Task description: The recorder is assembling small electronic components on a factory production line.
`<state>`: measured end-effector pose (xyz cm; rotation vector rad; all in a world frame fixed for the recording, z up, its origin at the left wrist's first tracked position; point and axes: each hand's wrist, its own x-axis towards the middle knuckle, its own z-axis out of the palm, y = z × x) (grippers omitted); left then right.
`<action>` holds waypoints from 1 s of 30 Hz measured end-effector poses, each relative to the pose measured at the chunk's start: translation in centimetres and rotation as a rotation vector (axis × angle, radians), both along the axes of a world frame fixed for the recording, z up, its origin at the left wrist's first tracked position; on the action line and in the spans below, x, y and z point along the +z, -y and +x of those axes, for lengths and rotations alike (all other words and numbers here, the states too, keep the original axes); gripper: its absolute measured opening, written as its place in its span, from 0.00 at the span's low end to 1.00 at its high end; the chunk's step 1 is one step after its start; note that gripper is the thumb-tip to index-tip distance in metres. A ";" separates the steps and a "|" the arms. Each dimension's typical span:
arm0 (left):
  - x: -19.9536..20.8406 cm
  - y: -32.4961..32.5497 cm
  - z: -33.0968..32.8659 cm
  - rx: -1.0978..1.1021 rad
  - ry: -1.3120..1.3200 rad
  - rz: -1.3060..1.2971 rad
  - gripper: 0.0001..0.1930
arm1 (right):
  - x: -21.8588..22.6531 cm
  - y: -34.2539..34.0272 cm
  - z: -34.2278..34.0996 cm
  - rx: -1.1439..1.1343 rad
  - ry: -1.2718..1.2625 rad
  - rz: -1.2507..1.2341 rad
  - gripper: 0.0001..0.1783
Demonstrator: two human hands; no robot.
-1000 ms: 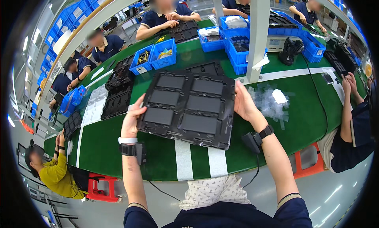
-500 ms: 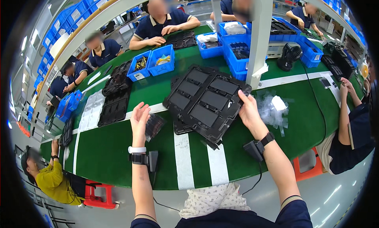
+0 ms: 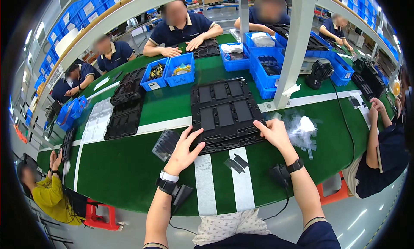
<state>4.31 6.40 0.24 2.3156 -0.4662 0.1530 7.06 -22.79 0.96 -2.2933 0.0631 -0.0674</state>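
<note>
A black plastic tray point(image 3: 221, 101) lies flat in front of me on top of another tray, several dark rectangular pieces set in its pockets. My left hand point(image 3: 184, 152) rests at its near left corner, fingers spread and fingertips touching the edge. At the near right corner my right hand point(image 3: 276, 134) grips the rim, thumb on top; its other fingers are partly hidden. Beside my left hand is a clear bag of dark strips point(image 3: 166, 144). Small black strips point(image 3: 237, 163) lie on the white tape just below the trays.
Blue bins point(image 3: 180, 70) of small parts stand beyond the trays, more near the metal post point(image 3: 295, 55). Clear plastic film pieces point(image 3: 299, 127) lie to the right, near a black fan point(image 3: 319, 74). Other black trays point(image 3: 125, 115) lie left. Co-workers sit around the green table point(image 3: 129, 171).
The tilted tray has been turned and laid flat on the stack. My left hand has come to its edge. Small black strips now show on the tape below.
</note>
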 end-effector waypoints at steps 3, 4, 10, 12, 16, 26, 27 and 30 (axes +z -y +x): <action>0.1 0.0 0.1 0.018 0.012 0.013 0.22 | 0.1 0.0 -0.1 -0.050 -0.031 -0.218 0.34; 0.2 -0.1 0.0 0.020 0.011 0.004 0.22 | 0.6 0.0 -0.3 -0.029 -0.058 -0.311 0.34; 0.5 0.2 -0.4 0.017 0.013 0.015 0.20 | 0.5 1.9 0.0 0.004 -0.153 -0.275 0.33; 1.1 0.8 -0.9 0.068 0.286 0.128 0.17 | 0.4 2.0 0.1 0.045 -0.043 -0.271 0.33; 2.2 3.6 -2.2 -0.049 -0.141 -0.218 0.05 | 0.8 1.3 0.2 0.115 0.171 -0.132 0.25; 0.0 5.1 -2.8 -0.283 -0.189 -0.002 0.11 | -0.1 -1.7 2.8 0.339 0.127 -0.069 0.17; 0.2 4.9 -2.7 -0.312 -0.219 -0.018 0.11 | -0.2 -1.7 2.9 0.351 0.117 -0.047 0.17; -0.1 4.7 -2.7 -0.357 -0.252 -0.048 0.11 | -0.9 -2.0 2.2 0.282 0.227 0.006 0.17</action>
